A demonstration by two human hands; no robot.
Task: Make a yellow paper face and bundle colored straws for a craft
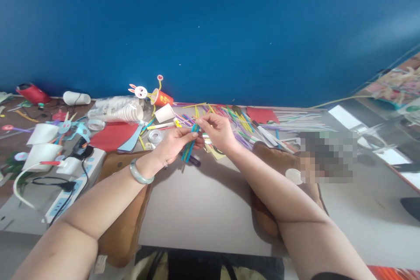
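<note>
Above the table, a small bundle of blue and green straws (189,149) slants between my two hands. My left hand (173,143), with a jade-coloured bangle (141,172) on its wrist, is closed around the bundle's middle. At the upper end, the thumb and fingers of my right hand (219,130) are pinched together on the straws. Behind them lies a heap of many-coloured straws (243,122). A roll of clear tape (155,136) rests just left of my left hand, near a tipped white paper cup (164,113).
Brown cushions (123,210) lie under both forearms. At the left are a power strip (77,179) with cords, upright white cups (41,157) and red paper (113,134). Bagged paper cups (116,109) and a red cup with a rabbit face (163,97) stand near the blue wall (210,30).
</note>
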